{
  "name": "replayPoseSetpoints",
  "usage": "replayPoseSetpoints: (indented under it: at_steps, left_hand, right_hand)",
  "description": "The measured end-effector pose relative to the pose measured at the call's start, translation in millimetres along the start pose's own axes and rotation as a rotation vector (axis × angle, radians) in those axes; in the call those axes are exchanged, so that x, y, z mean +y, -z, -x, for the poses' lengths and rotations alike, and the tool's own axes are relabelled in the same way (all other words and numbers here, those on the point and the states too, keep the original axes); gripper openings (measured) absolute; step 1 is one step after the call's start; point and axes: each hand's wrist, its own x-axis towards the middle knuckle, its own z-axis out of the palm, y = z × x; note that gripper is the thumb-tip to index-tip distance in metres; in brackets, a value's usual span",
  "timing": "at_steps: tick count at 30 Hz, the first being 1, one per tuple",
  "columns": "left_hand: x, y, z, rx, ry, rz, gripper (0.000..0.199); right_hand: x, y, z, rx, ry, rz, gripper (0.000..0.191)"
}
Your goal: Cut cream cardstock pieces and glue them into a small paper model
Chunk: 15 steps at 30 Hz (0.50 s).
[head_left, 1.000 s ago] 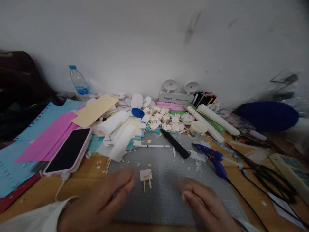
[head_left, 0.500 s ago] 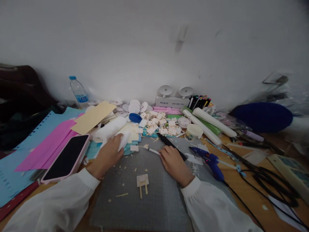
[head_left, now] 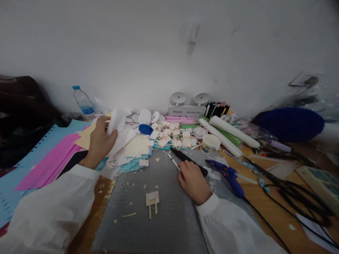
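Observation:
My left hand [head_left: 102,141] is raised at the left, its fingers closed on a curled white paper [head_left: 116,121]. Part of that paper drapes down over other sheets. On the grey cutting mat [head_left: 127,233], my right hand [head_left: 194,180] lies with its fingers around a slim white pen-like tool [head_left: 173,161], tip pointing away and left. A long black tool [head_left: 189,158] lies beside and partly behind those fingers. Closer to me sits a small white square with two thin wooden sticks [head_left: 153,200] attached. Crumbs and a loose sliver surround it.
Many small square pieces [head_left: 172,134] are heaped at the back. A blue glue gun [head_left: 229,176] with its cord lies right of the mat. White rolls [head_left: 221,137] and a small tub [head_left: 210,142] stand behind. Pink sheets [head_left: 50,158] and a bottle [head_left: 84,102] are leftward.
My left hand has moved up and left, lifting the white paper and uncovering sheets beneath. My right hand stays near the black tool, and the white tool's tip now angles farther away from me.

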Motion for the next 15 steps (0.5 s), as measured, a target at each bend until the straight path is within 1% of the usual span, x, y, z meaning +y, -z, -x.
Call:
replayPoseSetpoints:
  at_steps: [1,2,5,6,7,9,11,13,15]
  left_hand:
    - [-1.1,-4.6,-4.3,-0.020,-0.003,0.010,0.045]
    - [-2.0,-10.7,-7.6,-0.075,-0.012,0.016,0.045]
    - [-5.1,-35.3,-11.0,-0.319,-0.049,0.029,0.054]
    - [-6.7,-43.7,-11.1,-0.360,-0.060,0.036,0.057]
    - [-8.8,-50.8,-11.5,-0.379,-0.062,0.037,0.057]
    - [-15.1,-58.2,-14.8,-0.366,-0.055,0.030,0.051]
    - [-24.5,-54.0,-21.6,-0.329,-0.041,-0.003,0.045]
    - [-36.6,-40.1,-29.9,-0.303,-0.024,-0.053,0.044]
    - [-49.1,-22.3,-36.2,-0.310,-0.012,-0.087,0.047]
  right_hand:
    - [-1.1,-0.1,0.6,-0.007,0.009,0.002,0.016]
    - [-2.0,-0.2,1.2,-0.013,0.017,0.003,0.017]
    - [-3.5,-0.5,2.3,-0.023,0.038,0.008,0.020]
    - [-3.7,-0.7,2.6,-0.025,0.045,0.009,0.020]
    - [-3.9,-1.0,2.9,-0.026,0.052,0.011,0.020]
    - [-4.6,-2.0,3.5,-0.031,0.073,0.012,0.019]
    - [-5.8,-3.2,4.1,-0.035,0.095,0.012,0.016]
    - [-7.1,-4.5,4.3,-0.035,0.110,0.013,0.014]
    - [-8.1,-5.8,4.0,-0.030,0.116,0.012,0.015]
